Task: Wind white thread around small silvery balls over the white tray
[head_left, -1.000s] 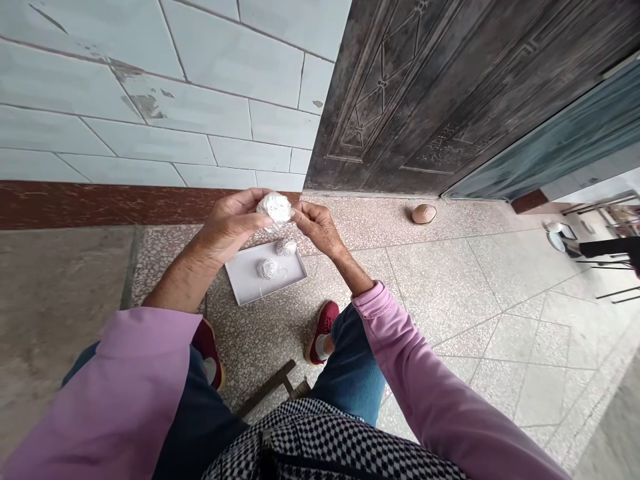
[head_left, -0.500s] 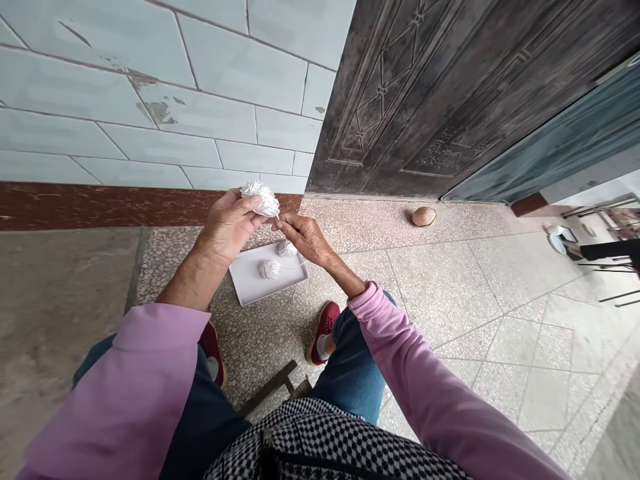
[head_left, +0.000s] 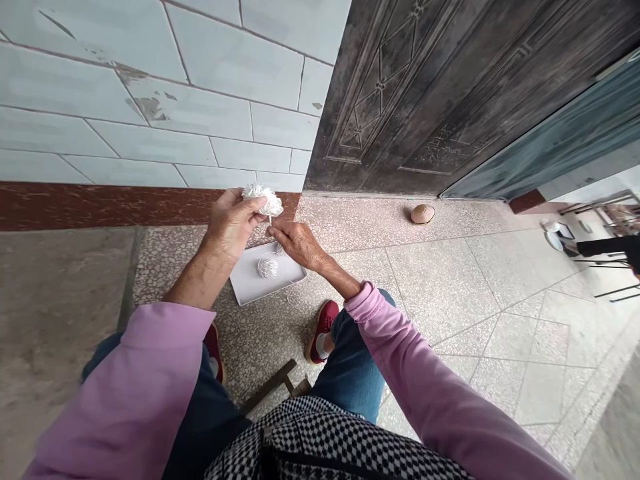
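Your left hand (head_left: 231,223) is curled and holds a white fluffy ball (head_left: 263,201) between thumb and fingers, at the top of a thin stem (head_left: 270,219). The ball looks loose and ragged, like many fine strands. Your right hand (head_left: 296,243) pinches beside this stem, but what it pinches is too thin to tell. At 6 o'clock from the hands, a white tray (head_left: 245,285) carries a tighter white ball (head_left: 268,268).

Three white thread balls (head_left: 268,268), one white tray (head_left: 243,283).
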Tool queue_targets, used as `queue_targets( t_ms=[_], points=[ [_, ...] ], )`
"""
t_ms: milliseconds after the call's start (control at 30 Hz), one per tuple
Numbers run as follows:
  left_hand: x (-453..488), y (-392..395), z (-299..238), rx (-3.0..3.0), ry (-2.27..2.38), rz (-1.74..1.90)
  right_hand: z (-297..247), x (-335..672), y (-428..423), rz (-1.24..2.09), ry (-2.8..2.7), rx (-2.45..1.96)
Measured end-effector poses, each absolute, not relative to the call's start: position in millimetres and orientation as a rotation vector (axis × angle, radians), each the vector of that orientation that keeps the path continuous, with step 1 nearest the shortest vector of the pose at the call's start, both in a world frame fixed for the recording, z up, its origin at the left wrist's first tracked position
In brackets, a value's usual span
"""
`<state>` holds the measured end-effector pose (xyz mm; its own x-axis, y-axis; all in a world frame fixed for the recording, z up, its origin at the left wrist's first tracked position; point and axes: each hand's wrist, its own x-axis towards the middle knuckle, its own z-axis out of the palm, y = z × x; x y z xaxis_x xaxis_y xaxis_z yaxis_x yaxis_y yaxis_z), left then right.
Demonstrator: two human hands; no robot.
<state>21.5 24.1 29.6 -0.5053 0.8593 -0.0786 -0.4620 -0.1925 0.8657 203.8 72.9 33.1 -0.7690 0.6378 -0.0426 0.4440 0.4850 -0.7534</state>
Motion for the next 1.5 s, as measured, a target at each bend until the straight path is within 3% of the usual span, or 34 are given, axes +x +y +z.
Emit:
queue_targets(
  t_ms=[233, 467, 733, 1000, 1200, 1500],
  points=[
    [20.3, 28.9, 23.1, 0.768, 1.351, 1.823, 60.3, 212.0, 69.8, 1.311, -2.163, -0.911],
    [27.1, 8.3, 38.7, 0.85, 1.103, 1.544, 54.2, 224.8, 100.3, 1.199, -1.957, -0.96],
    [31.2, 13.6, 38.3, 0.689, 0.951, 1.48, 42.7, 220.5, 107.8, 1.292, -1.85, -0.926],
    [29.4, 15.8, 37.5, 0.669, 0.947, 1.684, 35.8, 220.2, 99.4, 1.308, -2.038, -0.887],
    [14.0, 17.0, 28.6, 0.873, 1.197, 1.77, 40.7, 217.6, 78.9, 1.355, -2.254, -0.656],
    [24.6, 4.1, 35.5, 1.137, 1.236, 1.524, 53.8, 223.2, 97.3, 1.259, -2.005, -0.888]
  ],
)
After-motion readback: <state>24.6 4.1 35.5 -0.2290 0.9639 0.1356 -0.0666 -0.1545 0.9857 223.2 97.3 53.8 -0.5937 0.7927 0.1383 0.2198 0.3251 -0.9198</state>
